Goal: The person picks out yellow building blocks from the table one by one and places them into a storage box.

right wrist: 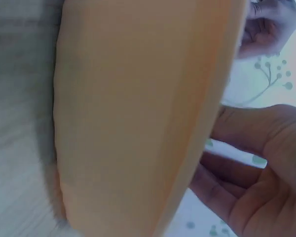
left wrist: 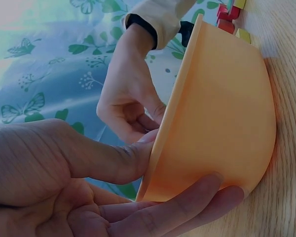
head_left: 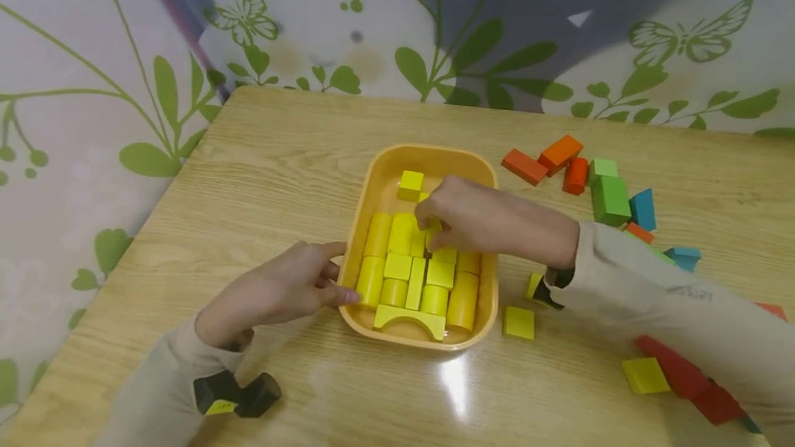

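Note:
A yellow plastic tray (head_left: 355, 226) stands on the table, packed with yellow wooden blocks. My left hand (head_left: 282, 285) grips its left side, thumb over the rim and fingers against the outer wall (left wrist: 212, 118). Inside the tray, my right hand (head_left: 466, 216) has thumb and fingers curled about a small yellow block (head_left: 433, 227), partly hidden by the fingers. Cylinders, cubes and bars lie in rows around it. A yellow arch block (head_left: 410, 321) lies along the near wall, and a yellow cube (head_left: 410, 185) sits apart near the far end.
Right of the tray lie orange blocks (head_left: 524, 167), green blocks (head_left: 611, 200) and blue blocks (head_left: 643, 209). A yellow square block (head_left: 519, 323) is by the tray's near right corner. Another yellow block (head_left: 646, 375) touches red blocks (head_left: 673, 368) under the right sleeve. A patterned wall borders the table (head_left: 292, 130).

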A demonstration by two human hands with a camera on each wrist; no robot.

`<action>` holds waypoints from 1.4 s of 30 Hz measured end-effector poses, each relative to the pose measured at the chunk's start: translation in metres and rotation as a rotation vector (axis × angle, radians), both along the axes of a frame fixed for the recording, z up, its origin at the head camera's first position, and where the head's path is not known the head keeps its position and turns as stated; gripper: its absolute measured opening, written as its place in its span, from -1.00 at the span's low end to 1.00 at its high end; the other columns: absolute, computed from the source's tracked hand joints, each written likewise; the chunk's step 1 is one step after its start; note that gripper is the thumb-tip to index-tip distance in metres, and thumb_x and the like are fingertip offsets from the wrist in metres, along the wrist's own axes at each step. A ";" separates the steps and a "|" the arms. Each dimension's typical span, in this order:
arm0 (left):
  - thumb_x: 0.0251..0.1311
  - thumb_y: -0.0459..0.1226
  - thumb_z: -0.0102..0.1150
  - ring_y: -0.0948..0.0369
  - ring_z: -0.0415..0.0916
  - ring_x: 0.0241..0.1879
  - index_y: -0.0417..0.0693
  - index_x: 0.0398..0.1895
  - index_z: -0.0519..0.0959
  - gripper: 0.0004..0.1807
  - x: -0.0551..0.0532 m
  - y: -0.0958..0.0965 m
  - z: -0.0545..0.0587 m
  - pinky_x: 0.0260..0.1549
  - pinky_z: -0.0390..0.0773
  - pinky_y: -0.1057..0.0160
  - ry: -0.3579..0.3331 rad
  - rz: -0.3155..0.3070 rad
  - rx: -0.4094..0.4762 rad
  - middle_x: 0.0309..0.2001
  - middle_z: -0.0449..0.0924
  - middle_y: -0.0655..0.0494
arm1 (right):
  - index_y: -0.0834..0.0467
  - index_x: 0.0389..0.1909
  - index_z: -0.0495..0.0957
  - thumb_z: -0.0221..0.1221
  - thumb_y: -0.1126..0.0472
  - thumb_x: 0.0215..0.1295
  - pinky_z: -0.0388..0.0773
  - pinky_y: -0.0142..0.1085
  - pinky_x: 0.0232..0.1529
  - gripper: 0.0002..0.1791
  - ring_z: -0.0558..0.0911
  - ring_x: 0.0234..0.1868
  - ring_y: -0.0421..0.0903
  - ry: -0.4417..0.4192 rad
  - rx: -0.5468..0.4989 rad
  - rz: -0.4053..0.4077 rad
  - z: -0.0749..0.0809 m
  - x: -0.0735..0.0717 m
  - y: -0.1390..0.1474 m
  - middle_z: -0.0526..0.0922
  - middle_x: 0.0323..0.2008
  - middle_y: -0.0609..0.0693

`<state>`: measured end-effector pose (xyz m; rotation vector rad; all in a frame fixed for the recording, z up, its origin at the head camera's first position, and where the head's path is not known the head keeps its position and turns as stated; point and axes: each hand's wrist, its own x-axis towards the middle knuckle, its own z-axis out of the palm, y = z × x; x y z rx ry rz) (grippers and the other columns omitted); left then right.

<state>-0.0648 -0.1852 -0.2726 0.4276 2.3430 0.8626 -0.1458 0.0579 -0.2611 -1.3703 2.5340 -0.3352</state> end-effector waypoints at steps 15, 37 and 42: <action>0.25 -0.20 0.26 0.25 0.56 -0.21 -0.44 0.39 0.12 -0.21 -0.001 0.002 0.001 -0.21 0.55 0.23 -0.038 0.018 -0.036 -0.05 0.65 -0.11 | 0.25 0.17 0.45 0.30 0.31 0.22 0.58 -0.11 -0.06 -0.50 0.66 -0.08 0.06 -0.170 -0.056 -0.184 -0.022 -0.031 0.013 0.64 -0.03 0.24; 0.26 -0.22 0.25 0.27 0.55 -0.25 -0.34 0.29 0.30 -0.38 0.000 0.000 0.000 -0.27 0.53 0.28 -0.023 0.010 0.021 -0.11 0.67 -0.02 | 0.06 -0.03 0.64 0.10 0.70 0.03 0.56 -0.19 -0.15 -0.41 0.50 -0.32 -0.06 -0.044 0.057 0.045 -0.030 -0.040 0.013 0.66 -0.21 0.08; 0.26 -0.23 0.25 0.27 0.54 -0.28 -0.37 0.34 0.25 -0.32 -0.001 0.000 0.001 -0.27 0.53 0.28 -0.030 0.016 -0.010 -0.11 0.67 -0.03 | 0.07 -0.02 0.64 0.08 0.72 0.01 0.55 -0.18 -0.14 -0.38 0.50 -0.32 -0.07 -0.033 0.061 0.058 -0.031 -0.040 0.012 0.65 -0.23 0.06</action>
